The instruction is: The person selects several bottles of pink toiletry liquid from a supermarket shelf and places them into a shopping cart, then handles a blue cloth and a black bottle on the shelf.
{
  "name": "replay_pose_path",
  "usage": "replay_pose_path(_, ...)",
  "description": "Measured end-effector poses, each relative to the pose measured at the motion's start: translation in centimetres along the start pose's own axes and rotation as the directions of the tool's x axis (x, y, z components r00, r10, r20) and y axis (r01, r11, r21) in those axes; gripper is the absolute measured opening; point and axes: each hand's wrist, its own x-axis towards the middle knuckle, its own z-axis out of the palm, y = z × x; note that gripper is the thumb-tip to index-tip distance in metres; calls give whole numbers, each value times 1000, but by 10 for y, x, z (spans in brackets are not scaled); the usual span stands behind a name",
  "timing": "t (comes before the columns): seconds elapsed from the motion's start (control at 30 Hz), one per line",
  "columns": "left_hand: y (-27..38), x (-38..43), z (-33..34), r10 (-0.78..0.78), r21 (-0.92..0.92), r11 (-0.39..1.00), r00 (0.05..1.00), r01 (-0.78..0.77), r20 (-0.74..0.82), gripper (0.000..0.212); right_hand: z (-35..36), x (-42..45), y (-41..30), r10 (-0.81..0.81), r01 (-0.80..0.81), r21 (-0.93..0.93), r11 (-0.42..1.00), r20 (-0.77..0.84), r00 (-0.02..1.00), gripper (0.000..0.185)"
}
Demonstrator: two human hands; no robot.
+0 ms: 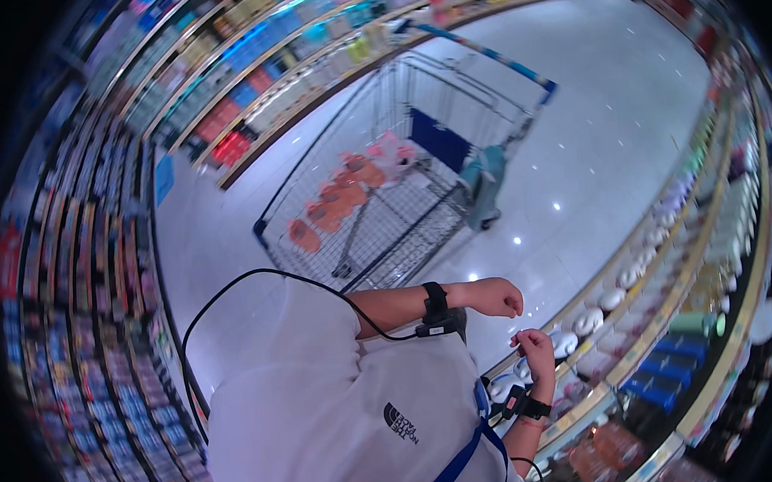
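Note:
My left hand (494, 297) is held out in front of my body, its fingers loosely curled with nothing in them. Just below it in the picture, my right hand (534, 350) is raised with bent fingers, also holding nothing. A small gap separates the two hands. Each wrist wears a black strap with a small cabled device; the left device (436, 330) and the right device (513, 401) are both visible. Nearest my right hand is a shelf (613, 386) with white rounded goods (588, 321). Beyond my left forearm stands a wire shopping cart (418, 239).
Several orange items (344, 194) and a pink plush-like item (391, 159) show in the cart. A teal item (484, 187) is at its side. Shelves of packaged goods (253, 71) line the back; a dense rack (104, 360) stands left. Blue boxes (668, 370) sit right.

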Motion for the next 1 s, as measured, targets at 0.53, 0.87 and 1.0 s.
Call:
replay_pose_path(0.53,-208,-329,-112,-494,-457,860,140,228,-858,34,349,229,-172,15,264,-450,853,526,850,21)
replay_pose_path(0.87,-286,-331,-129,-507,-617,700,-358,360,-784,64,439,336,-119,159,368,-520,771,716,680,51)
replay_pose_path(1.0,-319,-326,-126,-479,-688,660,-536,302,-695,74,481,375,-80,156,420,-469,777,790,593,82)
